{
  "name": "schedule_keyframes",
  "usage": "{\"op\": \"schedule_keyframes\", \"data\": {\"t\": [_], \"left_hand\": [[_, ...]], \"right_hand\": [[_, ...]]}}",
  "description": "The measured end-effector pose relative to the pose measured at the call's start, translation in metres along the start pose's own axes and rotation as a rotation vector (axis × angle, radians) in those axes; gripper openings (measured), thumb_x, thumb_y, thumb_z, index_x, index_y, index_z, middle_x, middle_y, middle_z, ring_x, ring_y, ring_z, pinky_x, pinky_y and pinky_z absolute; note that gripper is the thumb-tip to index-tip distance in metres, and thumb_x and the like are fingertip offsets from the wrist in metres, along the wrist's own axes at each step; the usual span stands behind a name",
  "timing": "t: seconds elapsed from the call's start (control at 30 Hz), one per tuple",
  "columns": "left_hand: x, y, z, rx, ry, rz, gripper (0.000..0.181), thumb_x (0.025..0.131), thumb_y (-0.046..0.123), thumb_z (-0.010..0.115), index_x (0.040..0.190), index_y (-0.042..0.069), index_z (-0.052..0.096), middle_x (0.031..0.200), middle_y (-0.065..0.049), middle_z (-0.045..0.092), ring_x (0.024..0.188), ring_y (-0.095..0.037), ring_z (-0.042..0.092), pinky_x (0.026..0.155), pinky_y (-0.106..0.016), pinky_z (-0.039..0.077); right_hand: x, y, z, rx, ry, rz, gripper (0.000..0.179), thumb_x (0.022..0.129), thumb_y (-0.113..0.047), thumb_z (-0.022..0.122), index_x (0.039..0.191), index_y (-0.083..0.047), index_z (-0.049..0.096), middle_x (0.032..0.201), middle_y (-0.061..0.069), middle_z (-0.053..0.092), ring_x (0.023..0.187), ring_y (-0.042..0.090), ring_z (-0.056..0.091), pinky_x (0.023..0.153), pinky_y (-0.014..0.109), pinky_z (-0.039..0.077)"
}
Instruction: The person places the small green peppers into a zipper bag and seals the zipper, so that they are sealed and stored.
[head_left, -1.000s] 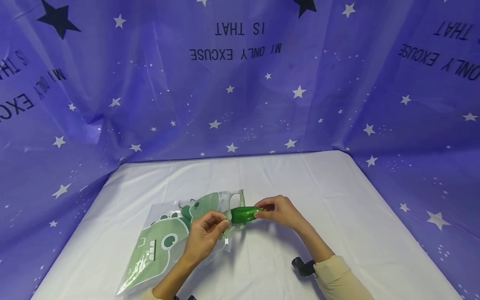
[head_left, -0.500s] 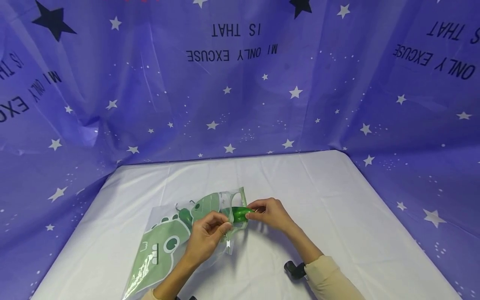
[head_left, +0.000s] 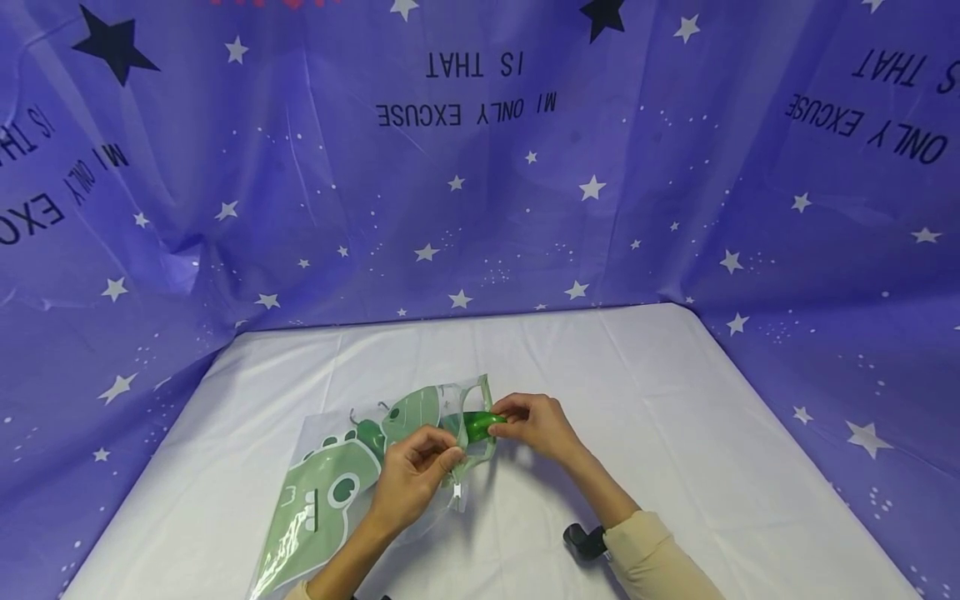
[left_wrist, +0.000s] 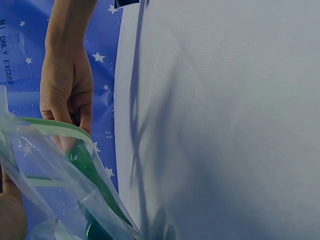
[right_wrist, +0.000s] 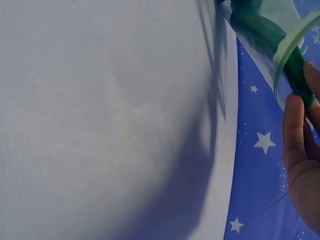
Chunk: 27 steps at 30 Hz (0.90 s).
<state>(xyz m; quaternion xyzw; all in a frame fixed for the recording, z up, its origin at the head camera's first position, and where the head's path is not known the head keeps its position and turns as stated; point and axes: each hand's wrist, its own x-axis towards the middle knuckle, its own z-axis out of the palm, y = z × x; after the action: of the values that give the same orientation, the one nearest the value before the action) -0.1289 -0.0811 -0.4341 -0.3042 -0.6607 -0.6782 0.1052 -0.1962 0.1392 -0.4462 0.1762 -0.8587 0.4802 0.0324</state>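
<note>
A clear zip bag (head_left: pixel 300 508) printed with a pale green cartoon dinosaur lies slanted on the table, its mouth towards the right. My left hand (head_left: pixel 411 475) pinches the near side of that mouth between thumb and fingers. With thumb and fingertips, my right hand (head_left: pixel 542 427) holds the outer end of a long, glossy green pepper-like vegetable (head_left: pixel 480 425). Most of the vegetable's length is inside the mouth; in the right wrist view it slants through the pale green zip rim (right_wrist: pixel 286 50). Another dark green, stemmed vegetable (head_left: pixel 370 435) shows through the plastic deeper in the bag.
A white cloth covers the table (head_left: pixel 675 417). Behind it and along both sides hangs a purple curtain (head_left: pixel 480 208) with stars and lettering. A white zip slider (head_left: pixel 457 492) hangs at the bag's near corner. A black wrist device (head_left: pixel 583 542) sits by the right sleeve.
My right hand has moved left, and the green vegetable has gone further into the bag's mouth. In the last half second it has barely moved. My left hand keeps its pinch on the bag.
</note>
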Motion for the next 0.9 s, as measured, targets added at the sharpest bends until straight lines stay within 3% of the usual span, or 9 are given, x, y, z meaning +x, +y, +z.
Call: {"op": "schedule_keyframes", "data": {"t": [0.2,0.37,0.6,0.9], "left_hand": [[0.0,0.002,0.002,-0.008,-0.01,-0.006,0.009,0.086,-0.01,0.062,0.092,-0.004,0.061,0.08,-0.02,0.064,0.075,-0.014,0.064,0.062,-0.022,0.053],[0.0,0.002,0.003,-0.015,-0.008,-0.062,0.007,0.086,-0.005,0.065,0.091,-0.002,0.061,0.08,-0.018,0.065,0.074,-0.014,0.064,0.061,-0.021,0.052],[0.002,0.001,0.004,-0.022,-0.034,0.009,0.009,0.086,-0.01,0.061,0.093,-0.004,0.06,0.08,-0.02,0.064,0.074,-0.014,0.064,0.058,-0.022,0.051],[0.004,0.001,0.007,-0.029,-0.04,0.001,0.008,0.087,-0.009,0.062,0.093,-0.004,0.06,0.081,-0.019,0.064,0.076,-0.013,0.065,0.062,-0.022,0.053]], "right_hand": [[0.0,0.0,0.006,0.031,0.043,-0.01,0.024,0.072,-0.017,0.083,0.094,-0.016,0.074,0.078,-0.007,0.069,0.069,0.007,0.063,0.063,0.024,0.053],[0.0,-0.003,0.013,0.04,0.049,-0.019,0.022,0.075,-0.008,0.079,0.095,-0.013,0.074,0.079,-0.003,0.07,0.071,0.007,0.065,0.065,0.022,0.054],[0.002,-0.004,0.018,0.004,0.057,-0.082,0.019,0.076,-0.005,0.078,0.094,-0.01,0.074,0.084,-0.001,0.072,0.072,0.007,0.067,0.065,0.021,0.054],[0.004,-0.004,0.023,0.008,0.044,-0.081,0.016,0.077,-0.012,0.08,0.091,-0.012,0.075,0.083,-0.005,0.072,0.07,0.005,0.066,0.063,0.02,0.054]]}}
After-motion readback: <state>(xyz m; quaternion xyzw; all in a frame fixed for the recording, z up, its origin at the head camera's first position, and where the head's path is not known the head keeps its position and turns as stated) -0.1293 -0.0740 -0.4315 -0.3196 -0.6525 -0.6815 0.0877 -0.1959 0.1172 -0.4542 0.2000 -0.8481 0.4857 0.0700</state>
